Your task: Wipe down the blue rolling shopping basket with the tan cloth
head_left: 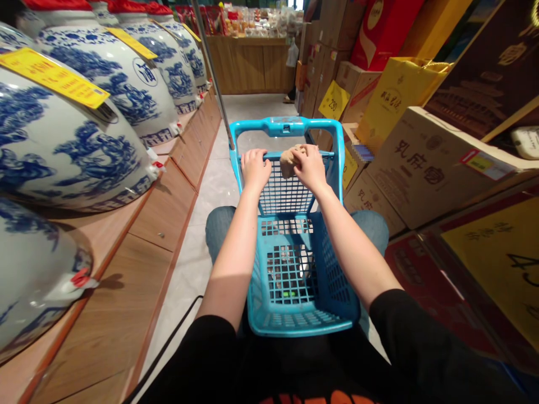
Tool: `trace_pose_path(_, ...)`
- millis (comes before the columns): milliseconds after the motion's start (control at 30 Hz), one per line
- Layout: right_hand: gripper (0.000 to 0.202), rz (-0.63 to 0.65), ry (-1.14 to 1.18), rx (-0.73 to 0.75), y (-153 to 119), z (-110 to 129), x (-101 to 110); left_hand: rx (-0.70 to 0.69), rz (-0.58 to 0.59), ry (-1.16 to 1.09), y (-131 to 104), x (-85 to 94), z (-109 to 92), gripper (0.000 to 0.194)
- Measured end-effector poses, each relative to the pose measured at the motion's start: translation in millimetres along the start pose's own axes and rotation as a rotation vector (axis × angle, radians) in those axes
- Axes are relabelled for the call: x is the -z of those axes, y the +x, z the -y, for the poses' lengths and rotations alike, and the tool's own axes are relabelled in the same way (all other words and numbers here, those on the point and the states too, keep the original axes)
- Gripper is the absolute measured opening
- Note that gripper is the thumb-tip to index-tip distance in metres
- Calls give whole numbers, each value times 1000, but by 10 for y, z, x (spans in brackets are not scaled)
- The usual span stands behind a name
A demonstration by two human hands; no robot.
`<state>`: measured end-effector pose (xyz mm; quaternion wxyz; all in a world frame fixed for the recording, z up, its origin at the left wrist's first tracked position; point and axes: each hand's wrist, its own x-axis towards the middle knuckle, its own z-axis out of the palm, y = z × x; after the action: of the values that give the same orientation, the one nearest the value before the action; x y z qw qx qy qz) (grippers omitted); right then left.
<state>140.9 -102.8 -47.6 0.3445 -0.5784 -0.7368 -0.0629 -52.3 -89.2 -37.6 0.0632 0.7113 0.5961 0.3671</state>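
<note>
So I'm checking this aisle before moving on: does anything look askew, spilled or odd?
Nothing is spilled or damaged. One oddity: the right hand presses a beige crumpled lump, possibly cloth, against the blue cart's handle bar, while the left hand grips the bar bare. The porcelain jars and cartons sit orderly.
</note>
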Motion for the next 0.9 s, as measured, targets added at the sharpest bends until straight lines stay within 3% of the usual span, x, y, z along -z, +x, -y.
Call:
trace_pose_path(200,39,-97,-12,-246,11,-149,97,-3,13,9,0,1,-4,36)
trace_pose_path(267,42,-79,-28,-199,-2,-66,61,1,18,15,-4,5,-10,36)
trace_pose_path(433,50,12,-32,79,-2,155,-58,0,12,18,-14,17,-8,36)
trace_pose_path(667,38,-144,-41,-184,6,-126,23,4,8,-1,-2,-7,9,36)
trace_pose_path(900,50,14,-50,51,-6,124,-59,-13,-9,6,-5,-11,19,35)
